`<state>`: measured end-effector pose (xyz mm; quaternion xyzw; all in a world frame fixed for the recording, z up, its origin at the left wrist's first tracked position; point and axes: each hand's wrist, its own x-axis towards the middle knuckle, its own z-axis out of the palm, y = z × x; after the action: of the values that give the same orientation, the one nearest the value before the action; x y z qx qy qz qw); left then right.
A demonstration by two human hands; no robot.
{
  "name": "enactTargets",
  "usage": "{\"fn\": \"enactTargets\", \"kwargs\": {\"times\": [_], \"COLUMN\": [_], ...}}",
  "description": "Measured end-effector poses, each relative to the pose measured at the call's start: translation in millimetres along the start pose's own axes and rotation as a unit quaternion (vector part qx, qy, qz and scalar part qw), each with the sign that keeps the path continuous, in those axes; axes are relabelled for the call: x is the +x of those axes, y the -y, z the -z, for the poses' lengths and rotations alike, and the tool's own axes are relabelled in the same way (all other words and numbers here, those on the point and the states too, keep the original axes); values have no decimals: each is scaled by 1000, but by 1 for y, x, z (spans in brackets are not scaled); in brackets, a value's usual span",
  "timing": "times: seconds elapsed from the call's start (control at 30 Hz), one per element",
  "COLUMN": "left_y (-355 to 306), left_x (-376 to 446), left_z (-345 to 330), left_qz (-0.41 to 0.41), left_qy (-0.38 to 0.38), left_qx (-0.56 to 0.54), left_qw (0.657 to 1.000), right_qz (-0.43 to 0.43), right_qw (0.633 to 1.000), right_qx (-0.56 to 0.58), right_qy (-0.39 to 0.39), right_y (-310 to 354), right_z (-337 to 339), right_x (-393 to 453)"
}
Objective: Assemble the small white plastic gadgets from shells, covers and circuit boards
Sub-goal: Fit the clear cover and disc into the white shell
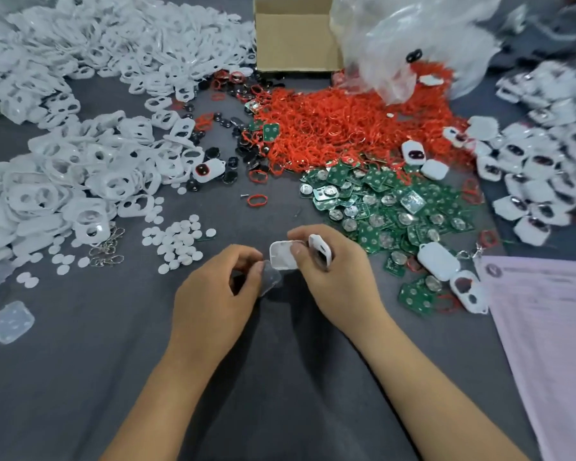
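A dark grey cloth [113, 344] is covering the whole work surface, and the stock is lying on it in heaps: white covers with cut-out holes [80, 168] are spreading across the left and far left, red rubber rings [340, 128] are piling up in the middle below a cardboard box [293, 38] and a crumpled clear bag [406, 44], green circuit boards [379, 207] are fanning out on the near right, and finished white gadgets [546, 181] are gathering at the far right beside a pale pink sheet of paper [552, 334]. Small white discs [177, 242] are lying scattered just left of the hands. Near the centre, the right hand [333, 274] is curling round two white pieces at once: its thumb and forefinger are pinching an open shell [281, 256] with the hollow facing up, while a white cover [320, 249] is standing on edge, tucked among the other fingers. The left hand [213, 291] is pinching a thin clear piece [270, 279] between thumb and fingertips, holding it just below and to the left of the shell, almost touching its near edge. The shell's long axis is running roughly left to right, its open face is tilting toward the left hand, and that hand is the nearer one, so the coming move is probably a short slide up and right to seat the clear piece in the hollow.
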<state>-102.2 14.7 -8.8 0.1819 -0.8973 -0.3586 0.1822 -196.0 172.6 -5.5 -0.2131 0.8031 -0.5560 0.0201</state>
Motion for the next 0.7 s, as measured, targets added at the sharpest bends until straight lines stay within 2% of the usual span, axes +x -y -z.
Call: {"fn": "enactTargets", "kwargs": {"times": [0.27, 0.53, 0.7], "left_y": [-2, -4, -5], "left_x": [1, 2, -2], "left_z": [1, -3, 0], "left_qz": [5, -9, -21], "left_qy": [-1, -17, -48], "left_qx": [-41, 31, 58], "left_qw": [999, 999, 997], "right_qz": [14, 47, 23], "right_qw": [1000, 990, 992], "right_qx": [-27, -135, -122], "right_qy": [5, -7, 0], "right_y": [1, -4, -4], "right_z": [2, 6, 10], "right_x": [2, 3, 3]}}
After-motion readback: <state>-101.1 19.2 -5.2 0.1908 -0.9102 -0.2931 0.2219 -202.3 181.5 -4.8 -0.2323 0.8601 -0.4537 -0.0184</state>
